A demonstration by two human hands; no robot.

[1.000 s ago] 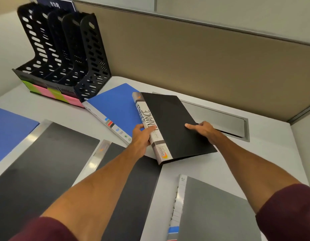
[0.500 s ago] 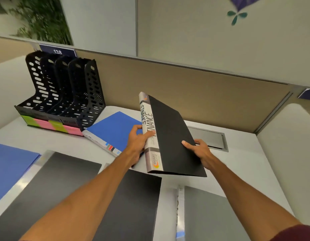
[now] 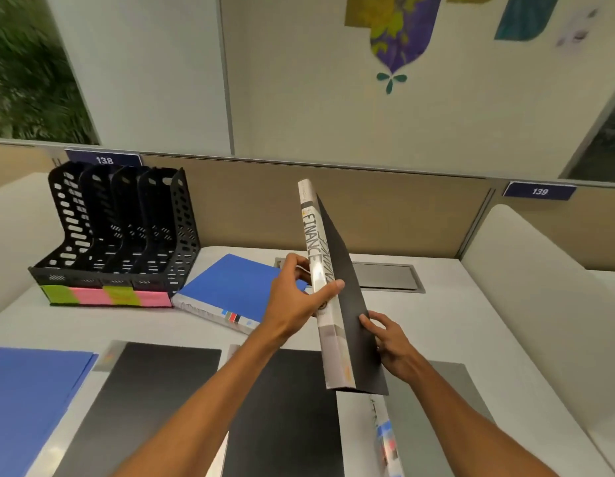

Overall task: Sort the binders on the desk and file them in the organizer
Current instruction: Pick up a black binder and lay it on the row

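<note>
A black binder (image 3: 347, 304) with a white spine reading FINANCE is held nearly upright above the desk, spine toward me. My left hand (image 3: 295, 297) grips the spine at mid-height. My right hand (image 3: 385, 335) holds the black cover near its lower edge. The black perforated organizer (image 3: 127, 232), with several empty slots and green and pink labels on its base, stands at the back left. A blue binder (image 3: 230, 287) lies flat next to it. Two black binders (image 3: 141, 401) (image 3: 282, 414), another blue one (image 3: 27, 401) and a grey one (image 3: 426, 418) lie flat near me.
The white desk (image 3: 454, 325) is bounded by a tan partition (image 3: 251, 204) at the back and a white divider (image 3: 540, 280) on the right. A metal cable hatch (image 3: 388, 277) is set into the desk behind the held binder.
Both hands have lifted the FINANCE binder off the desk and tipped it from flat to nearly upright. The view has tilted upward.
</note>
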